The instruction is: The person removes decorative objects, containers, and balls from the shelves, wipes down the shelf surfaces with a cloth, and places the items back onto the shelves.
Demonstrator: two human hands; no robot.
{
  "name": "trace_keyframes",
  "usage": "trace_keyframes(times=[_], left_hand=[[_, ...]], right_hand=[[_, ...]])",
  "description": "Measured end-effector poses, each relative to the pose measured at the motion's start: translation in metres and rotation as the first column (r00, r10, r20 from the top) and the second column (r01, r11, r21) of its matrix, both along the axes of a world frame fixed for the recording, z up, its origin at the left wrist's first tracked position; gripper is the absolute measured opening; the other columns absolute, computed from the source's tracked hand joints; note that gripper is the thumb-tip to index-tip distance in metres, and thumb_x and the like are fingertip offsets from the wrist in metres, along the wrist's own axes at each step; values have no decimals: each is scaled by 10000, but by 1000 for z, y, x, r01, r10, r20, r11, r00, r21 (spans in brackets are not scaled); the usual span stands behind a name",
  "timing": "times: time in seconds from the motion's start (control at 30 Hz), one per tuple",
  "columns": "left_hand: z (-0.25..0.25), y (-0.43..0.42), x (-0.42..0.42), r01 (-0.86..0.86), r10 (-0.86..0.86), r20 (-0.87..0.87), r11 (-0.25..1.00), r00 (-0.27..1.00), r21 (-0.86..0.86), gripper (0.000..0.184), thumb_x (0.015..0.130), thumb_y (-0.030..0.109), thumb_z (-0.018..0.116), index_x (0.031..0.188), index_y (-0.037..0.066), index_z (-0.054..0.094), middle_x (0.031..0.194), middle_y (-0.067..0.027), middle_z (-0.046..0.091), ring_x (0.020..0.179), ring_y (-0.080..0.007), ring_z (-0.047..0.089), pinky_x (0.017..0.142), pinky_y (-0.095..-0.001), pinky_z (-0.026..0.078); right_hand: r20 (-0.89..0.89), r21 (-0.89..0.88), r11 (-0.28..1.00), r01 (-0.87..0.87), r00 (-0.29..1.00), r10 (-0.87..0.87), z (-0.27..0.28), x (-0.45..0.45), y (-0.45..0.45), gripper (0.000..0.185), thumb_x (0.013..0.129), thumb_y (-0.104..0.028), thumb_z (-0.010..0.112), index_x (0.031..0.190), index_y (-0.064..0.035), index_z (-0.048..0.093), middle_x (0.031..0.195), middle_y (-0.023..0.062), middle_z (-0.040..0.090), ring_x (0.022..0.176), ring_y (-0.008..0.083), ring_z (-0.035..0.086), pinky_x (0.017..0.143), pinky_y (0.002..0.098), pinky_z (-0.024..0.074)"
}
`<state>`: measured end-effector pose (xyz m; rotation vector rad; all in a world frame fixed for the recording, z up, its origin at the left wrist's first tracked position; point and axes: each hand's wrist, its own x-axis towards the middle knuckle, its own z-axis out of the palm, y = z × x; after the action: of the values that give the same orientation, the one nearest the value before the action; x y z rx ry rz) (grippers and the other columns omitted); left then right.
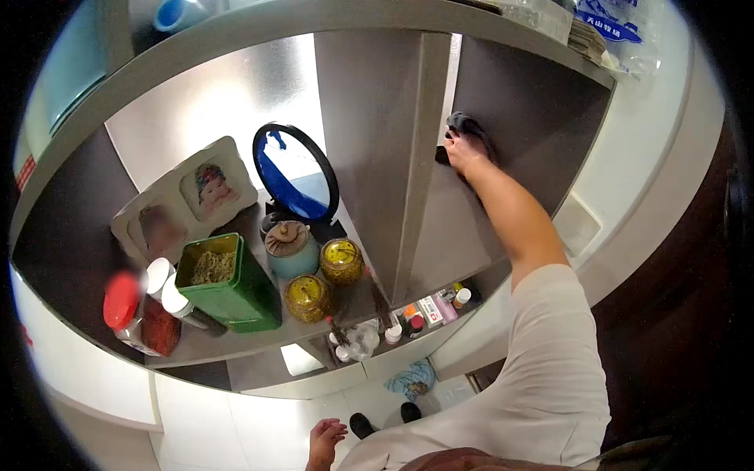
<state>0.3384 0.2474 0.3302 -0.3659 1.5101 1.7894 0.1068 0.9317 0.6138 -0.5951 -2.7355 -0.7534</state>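
Note:
My right hand reaches into the right compartment of the shelf unit, its fingers closed on a dark cloth. The cloth is bunched and presses against the back corner, by a bright vertical strip. Low in the view, my left hand hangs near my body, fingers loosely bent and apart, with nothing in it. Between the two compartments stands a grey divider panel.
The left compartment holds a round black-framed mirror, a photo frame, a green tin, a teal jar, yellow-lidded jars and a red-lidded jar. Small bottles stand lower down. A blue cloth hangs below.

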Motion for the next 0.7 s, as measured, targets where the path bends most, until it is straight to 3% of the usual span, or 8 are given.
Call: trace_keyframes(times=[0.1,0.13,0.23,0.47,0.57,0.6,0.63,0.7], left_hand=[[-1,0,6,-29,27,67,999,997,41,235,901,105,590,1099,-20,579,930,-143,670,829,-222,662,722,-296,527],[-1,4,4,-10,8,42,998,999,69,231,904,111,592,1096,-18,582,936,-137,672,841,-218,661,724,-297,528],[3,17,-15,72,-69,-27,991,997,110,231,901,121,603,1092,-10,587,942,-128,674,845,-210,662,724,-293,528],[-2,38,-56,225,-207,-113,959,972,175,239,876,110,624,1090,7,596,929,-106,676,825,-193,655,718,-282,511],[1,48,-61,254,-245,-81,958,966,132,236,879,107,621,1088,1,594,930,-111,675,829,-194,655,717,-281,511],[-1,51,-60,262,-251,-93,956,964,134,240,878,101,621,1089,-8,588,926,-115,674,828,-198,655,715,-281,513],[-3,49,-60,271,-259,-92,952,961,144,241,880,101,620,1091,-11,586,926,-118,674,829,-201,656,714,-283,514],[2,48,-58,286,-273,-95,941,957,179,243,884,101,617,1094,-16,582,926,-124,674,831,-205,656,710,-287,516]], right_hand=[[-74,-422,898,122,983,-168,25,22,-33,335,980,-250,397,1165,-81,619,1464,99,439,1236,338,524,1018,461,446],[-79,-376,924,73,991,-110,8,26,-10,387,981,-330,423,1192,-75,624,1410,127,487,1176,371,559,992,481,457],[-204,340,881,-330,888,411,7,83,20,428,962,-372,481,1265,-91,589,1368,147,516,1059,402,617,951,498,477],[-338,605,794,59,922,190,188,193,-106,480,926,-355,553,1337,-109,533,1405,140,489,1250,350,493,996,419,454],[-431,141,966,217,892,-138,123,205,-123,392,909,-205,523,1283,-109,595,1457,96,452,1220,293,534,985,381,460],[-352,-183,977,111,921,-170,90,210,-120,424,877,-141,514,1293,-104,587,1500,86,405,1248,278,520,993,368,466],[-51,169,984,-65,996,75,42,222,-103,486,839,-100,514,1320,-127,570,1494,98,409,1268,290,507,1037,374,439],[-28,111,988,-110,993,114,22,233,-93,467,849,-138,522,1313,-125,577,1482,104,423,1251,284,514,1022,381,444]])
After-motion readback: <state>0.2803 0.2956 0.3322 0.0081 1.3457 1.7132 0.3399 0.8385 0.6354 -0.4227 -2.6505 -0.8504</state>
